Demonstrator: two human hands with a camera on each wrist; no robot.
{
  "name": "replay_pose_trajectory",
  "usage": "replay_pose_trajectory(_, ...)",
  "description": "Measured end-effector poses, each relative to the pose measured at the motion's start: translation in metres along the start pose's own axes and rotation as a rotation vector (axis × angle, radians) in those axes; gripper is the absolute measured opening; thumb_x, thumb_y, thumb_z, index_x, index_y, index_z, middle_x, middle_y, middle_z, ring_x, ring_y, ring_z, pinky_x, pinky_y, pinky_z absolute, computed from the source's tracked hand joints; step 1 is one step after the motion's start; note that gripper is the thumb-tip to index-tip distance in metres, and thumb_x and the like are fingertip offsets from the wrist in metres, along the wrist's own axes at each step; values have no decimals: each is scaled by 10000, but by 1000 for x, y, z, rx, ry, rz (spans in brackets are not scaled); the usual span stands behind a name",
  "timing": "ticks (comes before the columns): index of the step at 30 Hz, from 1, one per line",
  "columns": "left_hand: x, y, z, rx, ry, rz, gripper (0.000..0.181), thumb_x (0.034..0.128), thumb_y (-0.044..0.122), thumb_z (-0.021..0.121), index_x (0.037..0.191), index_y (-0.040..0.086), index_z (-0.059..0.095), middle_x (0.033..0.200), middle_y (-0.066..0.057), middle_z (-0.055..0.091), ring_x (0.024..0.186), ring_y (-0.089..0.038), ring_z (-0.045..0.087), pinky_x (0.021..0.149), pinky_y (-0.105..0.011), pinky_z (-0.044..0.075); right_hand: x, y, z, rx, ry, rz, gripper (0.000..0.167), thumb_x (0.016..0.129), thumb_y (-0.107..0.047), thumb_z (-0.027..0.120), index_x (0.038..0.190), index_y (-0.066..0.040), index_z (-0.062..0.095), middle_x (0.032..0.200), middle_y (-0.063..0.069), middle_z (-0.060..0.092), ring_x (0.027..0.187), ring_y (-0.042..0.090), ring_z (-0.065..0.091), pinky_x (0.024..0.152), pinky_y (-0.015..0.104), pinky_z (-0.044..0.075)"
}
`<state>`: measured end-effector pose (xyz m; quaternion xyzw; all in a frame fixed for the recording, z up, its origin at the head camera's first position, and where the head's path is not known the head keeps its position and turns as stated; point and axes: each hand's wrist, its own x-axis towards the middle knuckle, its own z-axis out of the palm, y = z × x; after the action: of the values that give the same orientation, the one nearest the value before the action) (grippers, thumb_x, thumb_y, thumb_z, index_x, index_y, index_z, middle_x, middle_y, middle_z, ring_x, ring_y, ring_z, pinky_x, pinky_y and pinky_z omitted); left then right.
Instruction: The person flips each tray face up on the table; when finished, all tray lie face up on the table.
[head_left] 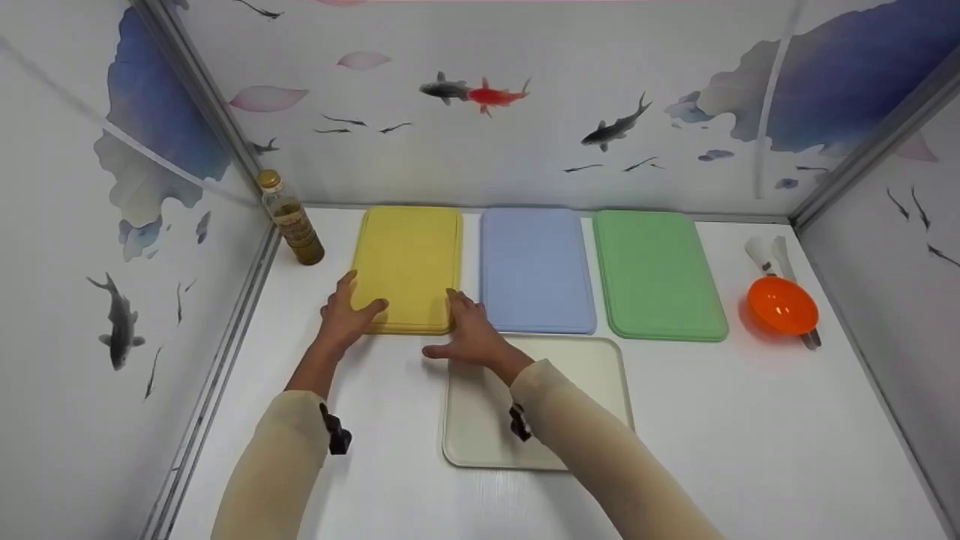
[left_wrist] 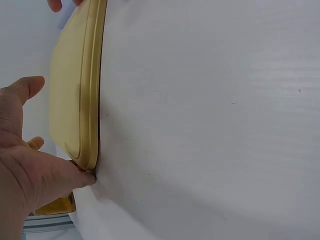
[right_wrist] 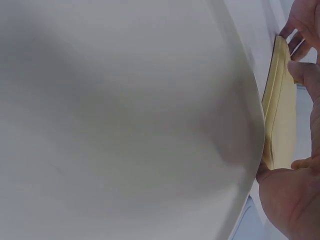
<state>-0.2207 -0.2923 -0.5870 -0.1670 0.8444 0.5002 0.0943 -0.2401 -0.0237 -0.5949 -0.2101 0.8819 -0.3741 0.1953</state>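
Board, yellow, points lengthwise at the back wall, left grip and right grip spread either side

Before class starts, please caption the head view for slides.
Left hand and right hand flank a yellow board; blue board and green board alongside.

Pers. wears long, plain sleeves, pale beige/cream. L sleeve roomy, smooth, w/ faint folds nr cuff; stops short of wrist, so L grip & lower forearm are bare. R sleeve same col. & cut, slightly puffed at cuff edge; R grip bare too. Inner side of ea. cuff: small blk cam. L cam boxy, w/ thin dk strip alongside; R cam compact, angular, w/ pale patch mid-body. Markings too small to tell.
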Motion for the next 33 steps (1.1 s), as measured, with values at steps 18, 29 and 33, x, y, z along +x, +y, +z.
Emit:
replay_pose_trajectory(18,-10,6,5,-102,253,32,836,1058,384,694,1758,265,252,1779,-246,230,1626,-485,155,1296,-686,262,5,7,13,24,7,-48,1212,859,-624,883,1744,-48,288,1812,250,265,1659,546,221,1309,628,342)
replay_pose_trajectory(29,-15,22,10,-200,464,144,746,1068,337,710,1716,253,349,1661,-178,404,1520,-438,312,1249,-650,306,9,-6,10,0,4,-3,1014,896,-554,863,1679,-59,451,1801,277,266,1633,522,306,1301,608,367)
replay_pose_trajectory(33,-19,27,10,-246,506,195,719,1070,325,708,1701,259,371,1655,-167,420,1525,-408,304,1246,-635,311,11,-10,11,60,6,-8,931,940,-550,797,1657,-49,480,1790,295,278,1629,520,315,1292,616,375)
